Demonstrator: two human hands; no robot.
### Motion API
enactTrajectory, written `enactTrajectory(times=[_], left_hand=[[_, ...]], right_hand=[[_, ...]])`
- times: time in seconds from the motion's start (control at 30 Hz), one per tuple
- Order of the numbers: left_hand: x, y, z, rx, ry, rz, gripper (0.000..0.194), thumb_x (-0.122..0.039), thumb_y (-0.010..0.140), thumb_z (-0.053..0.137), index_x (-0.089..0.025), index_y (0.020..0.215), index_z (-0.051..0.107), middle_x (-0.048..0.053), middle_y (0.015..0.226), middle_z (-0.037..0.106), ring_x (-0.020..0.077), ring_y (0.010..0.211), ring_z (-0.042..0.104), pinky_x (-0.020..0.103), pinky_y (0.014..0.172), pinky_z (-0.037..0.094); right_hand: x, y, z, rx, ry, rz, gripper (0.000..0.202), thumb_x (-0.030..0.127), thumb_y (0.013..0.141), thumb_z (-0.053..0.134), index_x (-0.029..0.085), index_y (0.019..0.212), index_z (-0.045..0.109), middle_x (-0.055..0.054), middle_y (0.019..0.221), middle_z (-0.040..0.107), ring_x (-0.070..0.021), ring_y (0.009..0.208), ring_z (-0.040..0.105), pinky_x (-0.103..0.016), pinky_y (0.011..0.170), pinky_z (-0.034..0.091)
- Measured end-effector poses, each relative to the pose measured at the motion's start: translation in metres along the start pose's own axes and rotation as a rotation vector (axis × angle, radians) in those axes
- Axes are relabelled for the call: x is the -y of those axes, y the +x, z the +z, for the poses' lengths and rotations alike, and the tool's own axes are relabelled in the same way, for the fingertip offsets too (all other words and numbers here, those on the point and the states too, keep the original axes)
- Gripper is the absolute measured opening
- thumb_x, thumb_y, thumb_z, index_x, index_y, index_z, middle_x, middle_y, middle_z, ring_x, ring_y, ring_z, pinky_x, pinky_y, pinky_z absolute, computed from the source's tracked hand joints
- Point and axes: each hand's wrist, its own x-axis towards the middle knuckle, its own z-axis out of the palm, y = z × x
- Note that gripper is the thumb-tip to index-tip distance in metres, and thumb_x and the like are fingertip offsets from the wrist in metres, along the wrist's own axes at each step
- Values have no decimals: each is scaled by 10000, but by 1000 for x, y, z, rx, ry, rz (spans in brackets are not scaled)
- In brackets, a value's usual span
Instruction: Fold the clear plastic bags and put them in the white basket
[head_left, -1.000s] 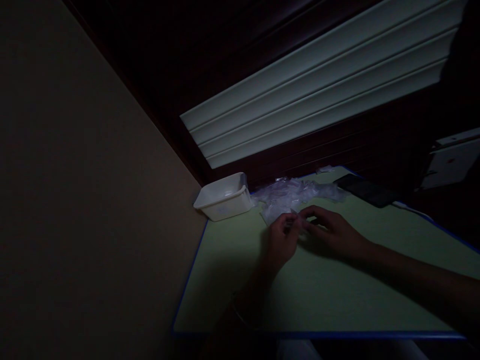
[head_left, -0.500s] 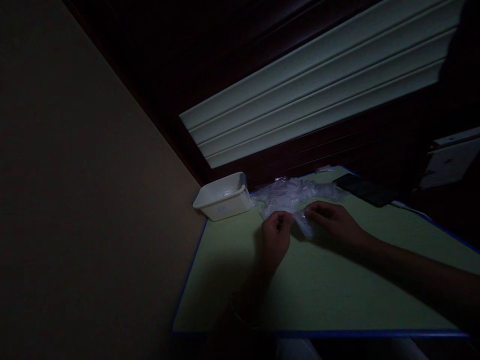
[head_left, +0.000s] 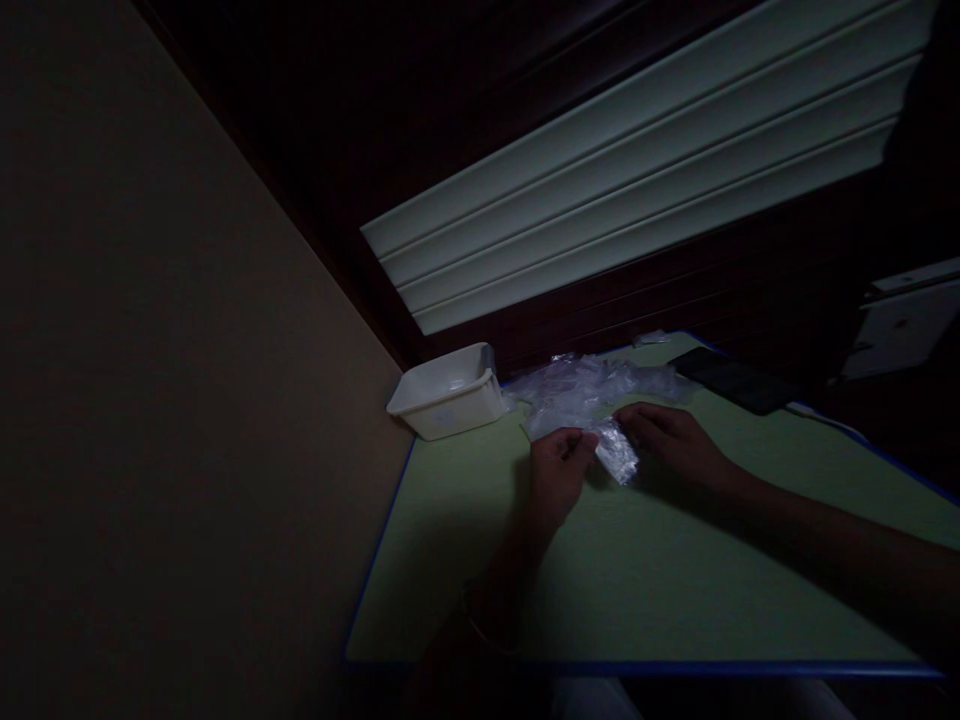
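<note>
A small clear plastic bag [head_left: 617,453] hangs between my two hands and catches the light. My left hand [head_left: 559,470] pinches its left upper edge between thumb and fingers. At the opposite edge, my right hand [head_left: 664,435] grips it with the fingertips. Just behind lies a loose heap of similar clear plastic bags [head_left: 574,385] on the light green tabletop [head_left: 675,570]. Whether anything is inside the held bag cannot be made out in the dim light.
A white plastic tub [head_left: 454,412] stands at the table's back left corner, by the wall. A dark flat device, perhaps a tablet or phone [head_left: 739,380], lies at the back right. Blue edging [head_left: 720,668] borders the table. Behind it is a dark panel with pale slats [head_left: 637,170].
The bag has turned and spread wider between my fingers, now reflecting brightly. My left hand has shifted slightly right; both hands keep hold.
</note>
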Motion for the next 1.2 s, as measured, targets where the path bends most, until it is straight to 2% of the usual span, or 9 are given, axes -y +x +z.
enactTrajectory(times=[0.23,0.47,0.73,0.93,1.2], left_hand=[[0,1,-2,-16,10,25,299,-434,770,694,-136,803,693,9,650,616,90,560,495,215,549,386],[0,3,-3,-19,-30,33,323,-450,754,708,-134,819,698,17,690,640,89,567,500,218,562,388],[-2,3,-4,4,-12,35,325,-450,758,709,-130,806,687,6,668,620,80,553,473,214,553,368],[1,3,-5,29,41,69,305,-435,790,685,-133,831,696,21,712,635,93,597,503,216,575,387],[2,3,-5,24,69,82,327,-447,791,679,-123,825,695,26,712,640,101,601,521,213,571,411]], right_hand=[[0,2,0,-56,17,-23,262,447,818,629,208,925,618,-10,714,626,-162,627,566,-286,572,445],[-1,4,-5,-6,-70,-156,225,415,785,687,211,868,640,-38,816,672,-188,743,619,-300,656,482],[-2,5,-10,64,-144,-180,232,428,822,668,198,835,648,-36,789,656,-169,692,597,-294,632,476],[-1,4,-9,67,-94,-161,277,437,796,702,204,934,641,-58,892,692,-205,806,644,-315,705,507],[9,4,-11,39,-91,-166,268,466,798,681,202,803,635,-46,811,691,-193,742,638,-314,691,503]])
